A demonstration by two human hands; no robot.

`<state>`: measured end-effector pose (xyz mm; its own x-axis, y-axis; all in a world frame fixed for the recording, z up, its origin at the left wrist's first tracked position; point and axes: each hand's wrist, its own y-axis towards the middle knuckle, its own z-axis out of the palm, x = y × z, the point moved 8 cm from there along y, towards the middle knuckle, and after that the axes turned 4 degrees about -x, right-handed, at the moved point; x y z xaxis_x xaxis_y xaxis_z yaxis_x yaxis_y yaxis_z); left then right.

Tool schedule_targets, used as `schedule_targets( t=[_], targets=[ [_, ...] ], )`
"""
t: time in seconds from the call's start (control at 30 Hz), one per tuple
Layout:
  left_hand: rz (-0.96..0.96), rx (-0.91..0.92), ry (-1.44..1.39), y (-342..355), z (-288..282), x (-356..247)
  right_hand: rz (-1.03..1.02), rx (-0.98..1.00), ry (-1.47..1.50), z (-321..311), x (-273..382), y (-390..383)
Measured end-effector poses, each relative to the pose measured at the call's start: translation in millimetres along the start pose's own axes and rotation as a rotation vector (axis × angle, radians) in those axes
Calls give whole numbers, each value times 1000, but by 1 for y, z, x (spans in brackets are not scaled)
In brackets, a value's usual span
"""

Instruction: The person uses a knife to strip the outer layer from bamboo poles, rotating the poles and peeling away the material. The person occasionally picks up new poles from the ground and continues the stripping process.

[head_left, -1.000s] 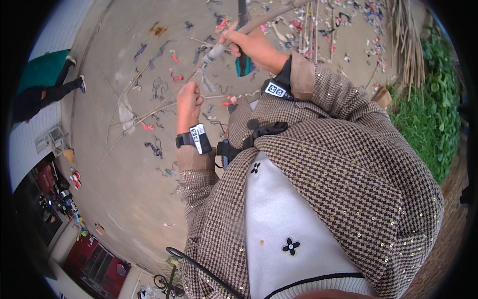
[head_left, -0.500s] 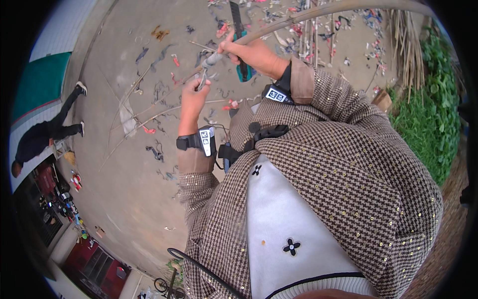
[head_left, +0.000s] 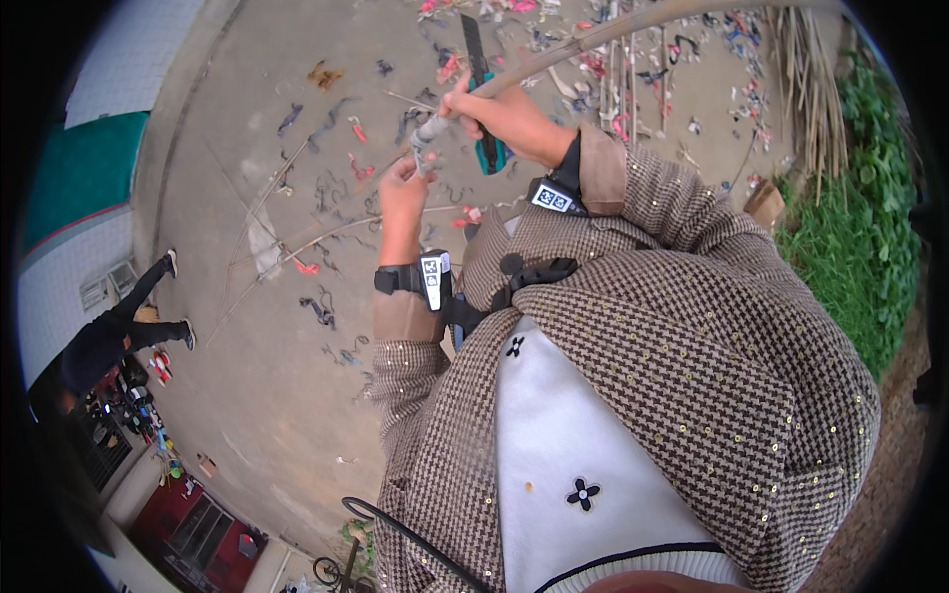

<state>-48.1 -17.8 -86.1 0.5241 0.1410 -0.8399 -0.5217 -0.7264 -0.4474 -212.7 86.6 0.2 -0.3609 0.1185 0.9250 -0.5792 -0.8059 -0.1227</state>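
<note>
A long, pale bamboo pole (head_left: 603,37) slants across the top of the view, its lower end pointing toward my left hand. Grey strip wrapping (head_left: 428,129) is wound around the pole near that end. My right hand (head_left: 514,121) is closed around the pole just above the wrapping. Also in its grip is a hand saw (head_left: 473,42) with a dark blade pointing away and a teal and black handle hanging below the fingers. Just under the wrapping, my left hand (head_left: 403,196) pinches the loose tail of the grey strip.
Coloured scraps and thin sticks (head_left: 326,235) litter the concrete ground. A bundle of dry canes (head_left: 806,94) lies at the far right beside green plants (head_left: 860,237). At the left, a person in dark clothes (head_left: 109,336) is near a building with a teal panel (head_left: 94,173).
My left hand has shifted right, closer to the pole and my right hand, still pinching the strip. My right hand keeps its hold. The person at left has moved lower in the view.
</note>
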Motion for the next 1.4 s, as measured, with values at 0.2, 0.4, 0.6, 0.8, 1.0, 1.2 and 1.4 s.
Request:
schedule_targets(
  t=[0.2,0.4,0.6,0.8,1.0,1.2,1.4],
  targets=[
    [-122,62,-336,-10,11,7,10,-35,58,-1,-6,2],
    [-39,147,-371,-3,-1,9,-38,-24,-8,-4,-8,3],
    [-82,55,-250,2,-16,11,112,-79,-26,-12,-25,5],
    [71,141,-33,-8,-1,4,193,-247,387,-17,-41,10],
    [218,410,367,-15,8,-19,342,-348,337,-30,-52,0],
    [283,66,220,5,-42,-53,271,-292,292,-26,-43,1],
    [288,40,192,10,-15,-45,134,-220,245,-20,-29,3]
  ],
)
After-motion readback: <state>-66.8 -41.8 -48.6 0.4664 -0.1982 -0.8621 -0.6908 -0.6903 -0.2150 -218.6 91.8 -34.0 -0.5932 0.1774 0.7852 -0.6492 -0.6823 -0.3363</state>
